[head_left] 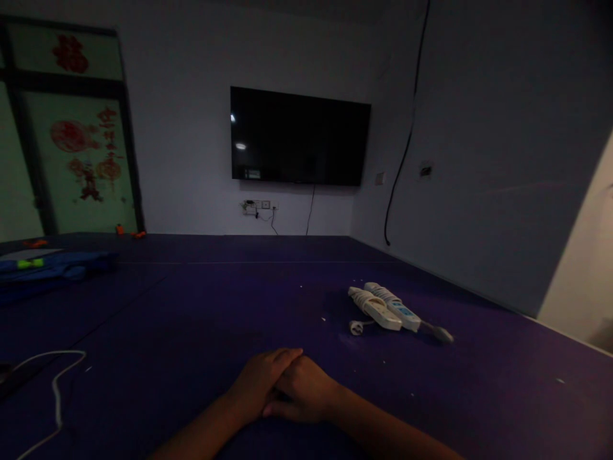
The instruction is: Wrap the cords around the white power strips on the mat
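Observation:
My left hand (261,381) and my right hand (310,386) are clasped together low in the middle of the head view, resting at the purple table top (230,319). The left fingers lie over the right knuckles. Both hands look closed on each other, and the right thumb shows below; some fingers are hidden between them. No other object shows in either grasp. Beyond my right hand lie two white power strips, a nearer one (384,316) and a farther one with blue sockets (405,314), each with its cord wound round it. A white plug (355,328) lies beside them.
A white cable (57,396) curves across the table at lower left. Blue folded cloth (71,265) lies at far left, near small orange things (138,234). A dark television (301,137) hangs on the back wall; a black cord (402,160) hangs at the right wall.

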Demonstrator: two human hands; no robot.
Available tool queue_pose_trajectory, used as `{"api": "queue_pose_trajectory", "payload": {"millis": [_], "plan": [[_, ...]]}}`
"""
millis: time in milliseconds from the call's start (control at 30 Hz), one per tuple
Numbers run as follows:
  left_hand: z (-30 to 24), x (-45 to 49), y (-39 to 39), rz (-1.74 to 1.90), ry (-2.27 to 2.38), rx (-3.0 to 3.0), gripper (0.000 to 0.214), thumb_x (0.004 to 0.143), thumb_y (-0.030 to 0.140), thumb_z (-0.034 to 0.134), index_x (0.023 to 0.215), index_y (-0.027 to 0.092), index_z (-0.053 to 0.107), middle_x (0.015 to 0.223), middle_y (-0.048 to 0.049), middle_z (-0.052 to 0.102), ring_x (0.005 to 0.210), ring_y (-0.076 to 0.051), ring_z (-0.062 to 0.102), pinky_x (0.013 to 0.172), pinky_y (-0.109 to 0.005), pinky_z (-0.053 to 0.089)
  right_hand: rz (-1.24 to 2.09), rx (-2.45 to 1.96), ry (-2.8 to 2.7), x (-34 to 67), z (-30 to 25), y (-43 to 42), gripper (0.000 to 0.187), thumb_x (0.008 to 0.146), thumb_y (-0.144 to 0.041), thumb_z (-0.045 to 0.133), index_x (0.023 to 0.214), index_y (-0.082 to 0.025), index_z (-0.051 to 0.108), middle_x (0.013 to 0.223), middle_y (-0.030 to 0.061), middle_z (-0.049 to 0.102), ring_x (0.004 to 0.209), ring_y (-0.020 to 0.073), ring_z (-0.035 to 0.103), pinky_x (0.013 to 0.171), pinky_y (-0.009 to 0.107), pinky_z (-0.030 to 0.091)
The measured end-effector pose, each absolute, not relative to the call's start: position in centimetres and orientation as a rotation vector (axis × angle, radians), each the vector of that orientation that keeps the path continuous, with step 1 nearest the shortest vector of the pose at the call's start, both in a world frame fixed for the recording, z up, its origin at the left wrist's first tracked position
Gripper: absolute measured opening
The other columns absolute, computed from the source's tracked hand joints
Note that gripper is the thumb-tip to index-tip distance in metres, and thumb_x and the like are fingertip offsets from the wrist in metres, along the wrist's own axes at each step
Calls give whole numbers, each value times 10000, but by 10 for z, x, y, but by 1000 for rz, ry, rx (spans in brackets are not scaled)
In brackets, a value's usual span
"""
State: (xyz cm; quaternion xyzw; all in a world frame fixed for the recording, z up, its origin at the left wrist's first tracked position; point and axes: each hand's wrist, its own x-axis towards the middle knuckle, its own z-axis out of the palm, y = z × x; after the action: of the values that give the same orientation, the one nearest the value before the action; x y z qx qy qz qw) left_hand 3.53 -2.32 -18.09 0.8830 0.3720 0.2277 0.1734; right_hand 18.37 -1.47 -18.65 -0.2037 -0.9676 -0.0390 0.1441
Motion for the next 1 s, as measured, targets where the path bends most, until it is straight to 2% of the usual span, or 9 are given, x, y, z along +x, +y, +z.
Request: {"api": "queue_pose_trajectory", "payload": {"millis": [300,833,1000], "plan": [[-179,36,-23,630,1068,2485,589,768,150,497,1347,240,434,1316,-64,545,1180,-205,512,1015,-332,385,-70,-603,-2803,185,-188,-14,458,838,-533,494,1007,-128,627,988,97,697,910,226,634,795,314,445],[-180,35,-24,636,1056,2504,570,784,158,496,1345,244,432,1309,-66,547,1182,-201,506,1013,-334,380,-90,-585,-2799,184,-186,-16,440,838,-526,501,998,-138,634,960,85,705,877,216,645,766,302,456],[-188,32,-23,755,978,2585,641,796,253,542,1403,238,334,1340,-94,514,1205,-225,491,1026,-366,376,-201,-571,-2794,189,-188,-9,454,846,-542,478,990,-141,633,951,102,702,880,217,641,783,312,461]]}}
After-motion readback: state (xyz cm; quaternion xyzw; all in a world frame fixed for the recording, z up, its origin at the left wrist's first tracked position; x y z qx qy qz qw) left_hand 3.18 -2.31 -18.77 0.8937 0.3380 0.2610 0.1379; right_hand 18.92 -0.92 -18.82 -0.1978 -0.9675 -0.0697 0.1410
